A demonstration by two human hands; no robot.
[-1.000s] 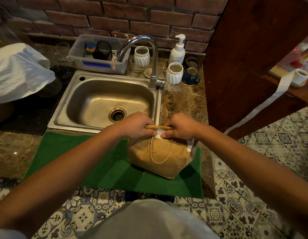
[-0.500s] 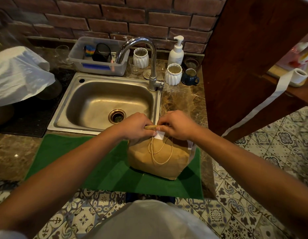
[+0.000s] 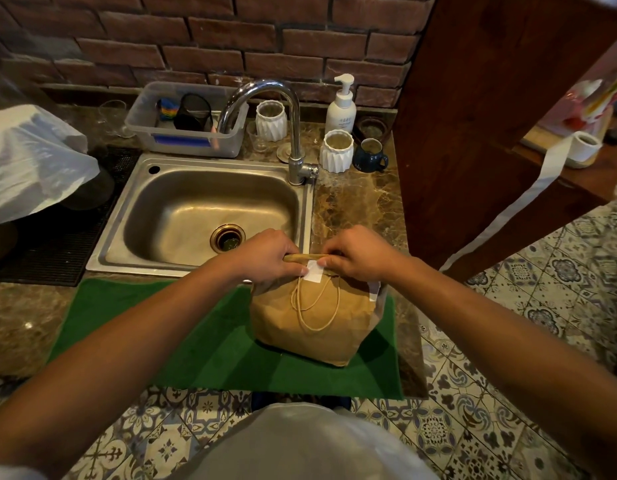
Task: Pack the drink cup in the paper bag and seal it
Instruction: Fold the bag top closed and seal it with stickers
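Note:
A brown paper bag [image 3: 314,320] stands on a green mat [image 3: 210,337] at the counter's front edge. Its top is folded over into a rolled strip, and its string handles hang down the near side. A piece of white tape [image 3: 314,271] lies over the fold in the middle. My left hand [image 3: 265,256] grips the fold's left end, thumb touching the tape. My right hand [image 3: 359,252] pinches the fold's right end beside the tape. The drink cup is hidden; the shut bag shows nothing of its inside.
A steel sink [image 3: 203,216] with a tall faucet [image 3: 293,133] lies just behind the bag. White ribbed cups [image 3: 336,150], a blue mug [image 3: 369,155], a soap pump [image 3: 341,105] and a plastic bin [image 3: 186,119] line the brick wall. A wooden panel [image 3: 473,116] rises at right; a tape roll [image 3: 584,147] trails a strip.
My hands have shifted slightly along the folded top, and the white tape shows more fully over the fold. The bag stays in place.

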